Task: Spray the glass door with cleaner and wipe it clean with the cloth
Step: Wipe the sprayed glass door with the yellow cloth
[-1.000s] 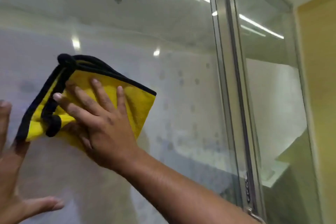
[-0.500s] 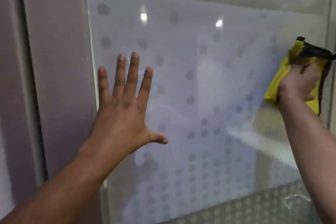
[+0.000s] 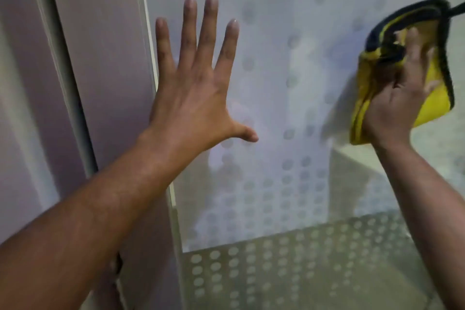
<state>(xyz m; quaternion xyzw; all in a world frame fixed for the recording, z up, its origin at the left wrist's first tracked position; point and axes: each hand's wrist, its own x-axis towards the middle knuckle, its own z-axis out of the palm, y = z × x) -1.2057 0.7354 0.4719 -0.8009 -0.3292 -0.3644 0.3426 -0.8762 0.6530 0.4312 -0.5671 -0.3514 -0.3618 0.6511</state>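
The glass door (image 3: 289, 98) fills the view, frosted with rows of grey dots. My left hand (image 3: 193, 88) lies flat against the glass near its left edge, with the fingers spread and straight. At the right, my right hand (image 3: 402, 88) holds a folded yellow cloth with black edging (image 3: 435, 103) against the glass. A fold of the cloth wraps over the thumb side of the hand, and the fingers are blurred. No spray bottle is in view.
A pale door frame (image 3: 100, 83) with a dark gap runs down the left side. Through the lower glass shows a perforated metal panel (image 3: 302, 272). Ceiling lights reflect at the top.
The view has swung from the door's right frame to its left edge. My right hand and the cloth have gone right and shifted slightly since half a second ago. My left hand stays flat on the glass.
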